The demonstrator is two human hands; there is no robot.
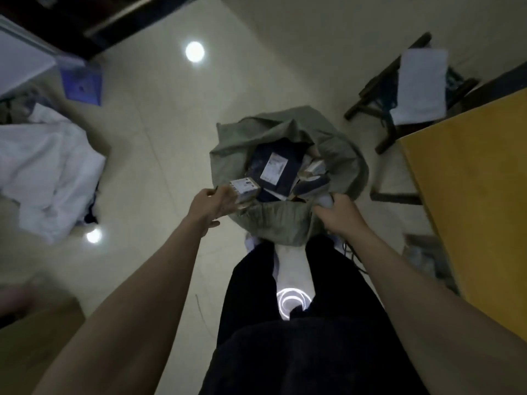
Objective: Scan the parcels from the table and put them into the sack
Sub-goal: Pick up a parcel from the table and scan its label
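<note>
A grey-green sack stands open on the floor in front of my legs, with several parcels inside, among them a dark parcel with a white label. My left hand holds a small brown box with a white label over the sack's near-left rim. My right hand grips a scanner with a white handle at the sack's near-right rim, its dark head pointing into the sack.
A yellow table runs along the right edge. A dark wooden chair with a white sheet stands behind it. White cloth is heaped on the floor at left. A brown box corner sits at lower left.
</note>
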